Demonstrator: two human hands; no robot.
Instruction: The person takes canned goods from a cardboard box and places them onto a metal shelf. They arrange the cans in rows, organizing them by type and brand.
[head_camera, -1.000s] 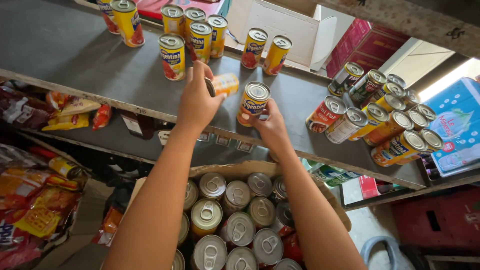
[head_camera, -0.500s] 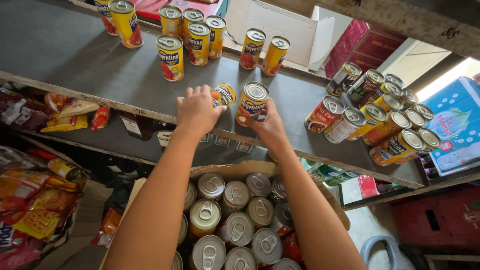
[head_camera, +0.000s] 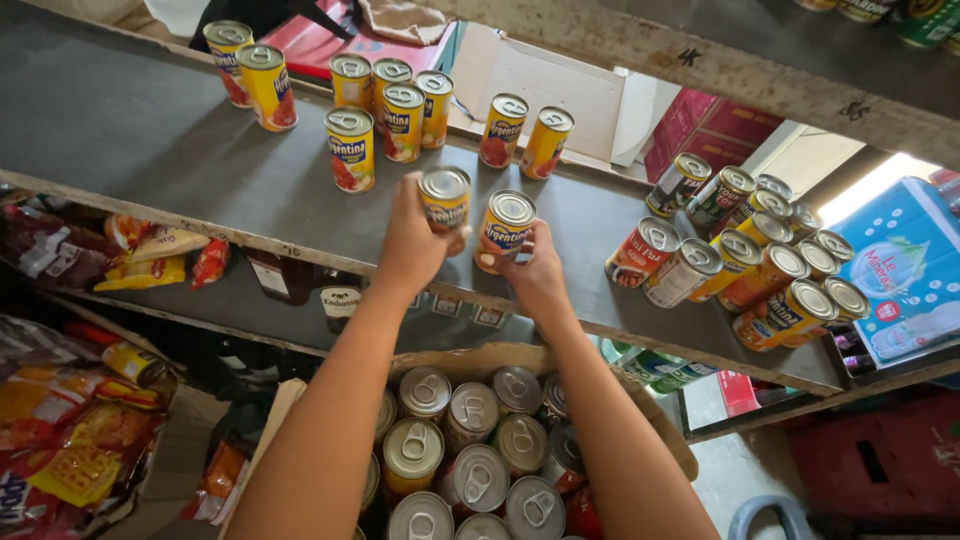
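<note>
- Gripping an upright yellow-labelled can (head_camera: 445, 205) in the left hand (head_camera: 408, 245), just above the grey shelf (head_camera: 150, 150).
- Clasping a second, tilted can (head_camera: 505, 230) in the right hand (head_camera: 535, 275) (cans nearly touching).
- Hovering short of the standing cans (head_camera: 385, 105) beyond both hands.

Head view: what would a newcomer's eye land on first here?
Two yellow-labelled tins at centre: the left hand grips one tin upright, the right hand holds another, both over the grey shelf. Below, an open carton packed with pull-tab tins; at right, a cluster of tilted cans.
</note>
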